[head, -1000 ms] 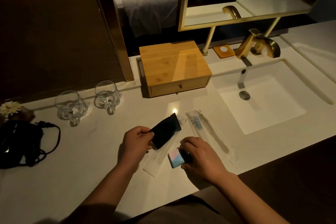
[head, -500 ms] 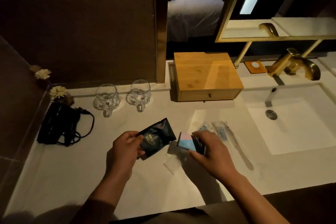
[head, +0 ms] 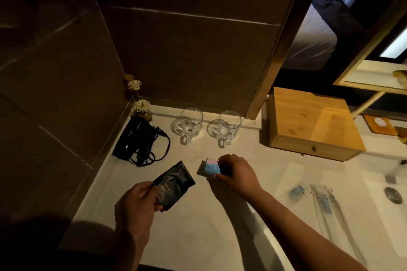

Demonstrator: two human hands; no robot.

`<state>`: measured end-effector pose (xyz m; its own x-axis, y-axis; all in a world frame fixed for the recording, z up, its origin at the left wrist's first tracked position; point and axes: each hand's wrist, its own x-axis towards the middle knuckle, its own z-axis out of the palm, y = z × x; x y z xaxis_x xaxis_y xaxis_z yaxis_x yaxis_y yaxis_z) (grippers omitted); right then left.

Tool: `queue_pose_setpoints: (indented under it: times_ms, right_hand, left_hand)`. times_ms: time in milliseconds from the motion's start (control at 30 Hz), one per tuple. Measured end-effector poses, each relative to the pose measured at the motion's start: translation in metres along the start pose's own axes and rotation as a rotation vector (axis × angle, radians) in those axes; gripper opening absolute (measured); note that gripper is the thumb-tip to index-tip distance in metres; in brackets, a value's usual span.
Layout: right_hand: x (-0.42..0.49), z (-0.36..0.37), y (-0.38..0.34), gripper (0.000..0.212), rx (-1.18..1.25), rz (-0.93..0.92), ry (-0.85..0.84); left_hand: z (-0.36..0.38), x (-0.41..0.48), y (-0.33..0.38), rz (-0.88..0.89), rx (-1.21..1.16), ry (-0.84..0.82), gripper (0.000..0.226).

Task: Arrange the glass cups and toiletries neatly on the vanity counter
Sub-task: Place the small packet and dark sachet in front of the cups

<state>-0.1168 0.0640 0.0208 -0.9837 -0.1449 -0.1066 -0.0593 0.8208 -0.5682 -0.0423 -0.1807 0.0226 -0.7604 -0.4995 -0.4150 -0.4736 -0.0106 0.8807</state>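
Two glass cups, a left one (head: 189,124) and a right one (head: 225,127), stand side by side with handles toward me at the back of the white vanity counter (head: 193,233). My left hand (head: 137,204) grips a black sachet (head: 174,183) by its near end, just above the counter. My right hand (head: 236,174) is closed on a small pink-and-blue box (head: 210,167), held in front of the right cup. Clear-wrapped toothbrush packs (head: 323,202) and a small blue-filled packet (head: 297,191) lie flat to the right, near the sink.
A black hair dryer with coiled cord (head: 141,142) lies at the left wall, a small flower ornament (head: 142,106) behind it. A wooden drawer box (head: 312,123) sits right of the cups. The sink drain (head: 393,193) is at far right.
My view has swung left toward the wall corner. Both hands carried the sachet and the box leftward, away from the toothbrush packs and closer to the cups.
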Motion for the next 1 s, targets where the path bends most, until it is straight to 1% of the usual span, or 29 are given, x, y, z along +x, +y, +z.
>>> queue_pose_setpoints:
  times_ms: [133,233,267,300,333,400,433,467,533,567,600,633,667,700,733,767,800,867,933,1000]
  right_hand:
    - [0.022,0.014,-0.011,0.027,0.009,-0.069,0.011]
    - [0.020,0.018,-0.010,0.037,0.019,-0.084,0.040]
    - [0.014,0.016,-0.008,0.034,0.050,-0.068,0.088]
    - [0.006,0.014,-0.009,0.029,0.122,-0.037,0.127]
    - [-0.005,0.009,-0.014,0.026,0.238,0.005,0.127]
    - [-0.023,0.003,-0.021,0.021,0.558,0.116,0.024]
    - [-0.031,0.001,-0.021,0.016,0.678,0.160,-0.017]
    - [-0.035,0.001,-0.018,0.012,0.703,0.185,-0.004]
    - [-0.039,-0.003,-0.004,0.009,0.706,0.266,0.106]
    - [-0.038,-0.007,0.004,0.009,0.727,0.323,0.158]
    - [-0.036,-0.012,0.013,0.009,0.739,0.378,0.195]
    - [-0.033,-0.019,0.022,0.009,0.741,0.425,0.220]
    - [-0.030,-0.025,0.031,0.010,0.718,0.457,0.232]
    - [-0.027,-0.030,0.040,0.011,0.689,0.480,0.242]
    - [-0.024,-0.033,0.048,0.013,0.658,0.500,0.259]
    - [-0.021,-0.034,0.054,0.015,0.634,0.523,0.285]
    - [-0.020,-0.033,0.058,0.016,0.610,0.550,0.311]
    - [-0.020,-0.030,0.060,0.021,0.597,0.605,0.332]
    - [-0.024,-0.027,0.058,0.028,0.592,0.637,0.291]
    - [-0.032,-0.030,0.055,0.030,0.494,0.627,0.213]
  left_hand:
    - [-0.010,0.002,0.002,-0.011,-0.087,0.058,0.013]
    - [-0.010,-0.004,0.007,-0.029,-0.151,0.056,0.015]
    - [-0.007,-0.008,0.011,-0.034,-0.159,0.039,0.014]
    - [-0.003,-0.011,0.014,-0.037,-0.156,0.015,0.013]
    - [0.003,-0.014,0.018,-0.044,-0.147,-0.016,0.012]
    - [0.021,-0.020,0.025,-0.050,-0.101,-0.087,0.012]
    - [0.032,-0.023,0.029,-0.038,-0.061,-0.130,0.012]
    - [0.042,-0.026,0.033,-0.022,-0.018,-0.177,0.012]
    - [0.063,-0.028,0.038,0.047,0.091,-0.288,0.014]
    - [0.072,-0.027,0.039,0.119,0.183,-0.324,0.015]
    - [0.077,-0.024,0.043,0.209,0.295,-0.320,0.016]
    - [0.080,-0.018,0.044,0.340,0.436,-0.287,0.018]
    - [0.083,-0.008,0.042,0.518,0.579,-0.255,0.023]
    - [0.087,0.005,0.036,0.678,0.711,-0.267,0.031]
    - [0.092,0.018,0.030,0.792,0.833,-0.315,0.040]
    - [0.097,0.028,0.027,0.828,0.913,-0.382,0.047]
    - [0.102,0.037,0.025,0.825,0.956,-0.448,0.051]
    - [0.111,0.047,0.025,0.819,1.030,-0.506,0.052]
    - [0.112,0.051,0.023,0.847,1.112,-0.473,0.049]
    - [0.106,0.049,0.016,0.835,1.157,-0.387,0.048]
